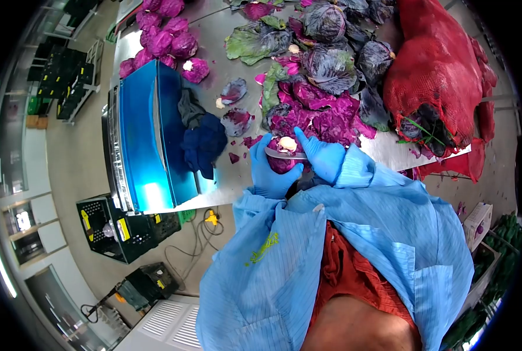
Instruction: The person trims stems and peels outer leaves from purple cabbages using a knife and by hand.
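My left hand (268, 173), in a blue glove, is wrapped round a red cabbage (282, 164) near the table's front edge. The cabbage's pale cut stem (287, 144) faces up. In my right hand (324, 157), also gloved, is a knife (281, 154), its curved blade lying across the cabbage just below the stem. The handle is hidden in my fingers. Just beyond my hands lies a heap of torn purple leaves (331, 120). Two loose outer leaves (236, 121) rest to the left.
Peeled cabbages (170, 41) are piled at the back left, behind a shiny blue box (138, 134) with dark cloth (205, 140) beside it. Untrimmed cabbages (331, 67) lie at the back. A red mesh sack (433, 76) stands right. Black crates (117, 228) sit on the floor.
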Tool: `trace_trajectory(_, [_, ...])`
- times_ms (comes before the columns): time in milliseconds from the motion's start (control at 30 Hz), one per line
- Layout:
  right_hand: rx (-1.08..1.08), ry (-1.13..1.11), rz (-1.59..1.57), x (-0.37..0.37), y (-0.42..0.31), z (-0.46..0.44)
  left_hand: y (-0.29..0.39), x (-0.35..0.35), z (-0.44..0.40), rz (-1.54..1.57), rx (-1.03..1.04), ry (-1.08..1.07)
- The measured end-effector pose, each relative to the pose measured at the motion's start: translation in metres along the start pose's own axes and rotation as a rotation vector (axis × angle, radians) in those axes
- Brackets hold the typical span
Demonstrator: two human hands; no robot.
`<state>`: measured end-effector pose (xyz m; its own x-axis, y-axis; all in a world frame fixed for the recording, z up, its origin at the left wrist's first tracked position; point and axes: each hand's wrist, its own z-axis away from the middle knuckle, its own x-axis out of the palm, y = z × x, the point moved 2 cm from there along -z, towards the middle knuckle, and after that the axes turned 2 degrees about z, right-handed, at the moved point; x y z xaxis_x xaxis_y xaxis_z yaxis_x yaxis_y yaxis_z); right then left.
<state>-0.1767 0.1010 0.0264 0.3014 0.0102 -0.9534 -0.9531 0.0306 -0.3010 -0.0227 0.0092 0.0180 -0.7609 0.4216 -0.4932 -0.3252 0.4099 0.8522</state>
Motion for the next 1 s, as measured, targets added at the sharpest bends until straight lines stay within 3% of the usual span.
trace_trajectory(267, [-0.013, 0.082, 0.101, 0.016, 0.015, -0.003, 0.005, 0.001, 0.003, 0.049, 0.066, 0.036])
trace_trajectory(367, [-0.137, 0.299, -0.023, 0.009, 0.021, -0.002, 0.01, 0.002, 0.0, 0.041, 0.051, 0.02])
trace_trajectory(467, [-0.048, 0.087, 0.009, 0.011, 0.028, -0.003, 0.012, 0.0, 0.002, -0.011, 0.076, 0.011])
trace_trajectory(667, [-0.056, 0.074, -0.02, 0.023, 0.036, -0.005, 0.01, 0.002, -0.001, 0.017, 0.093, 0.008])
trace_trajectory(733, [0.124, 0.071, -0.123, 0.012, 0.055, 0.0, 0.006, -0.006, 0.001, 0.021, 0.107, -0.014])
trace_trajectory(800, [0.604, 0.009, -0.171, 0.024, 0.122, 0.004, 0.0, -0.027, 0.007, 0.089, 0.136, -0.013])
trace_trajectory(833, [0.466, 0.125, -0.136, 0.005, 0.12, 0.004, -0.004, -0.031, 0.001, 0.098, 0.149, 0.0])
trace_trajectory(867, [0.48, 0.033, -0.074, -0.006, 0.117, 0.006, -0.005, -0.037, 0.006, 0.101, 0.145, -0.02])
trace_trajectory(933, [0.347, 0.199, -0.228, -0.026, 0.099, -0.005, 0.0, -0.029, -0.007, 0.08, 0.094, -0.005])
trace_trajectory(1000, [0.26, 0.285, -0.619, -0.019, 0.084, -0.015, 0.001, -0.028, -0.011, 0.068, 0.11, 0.003])
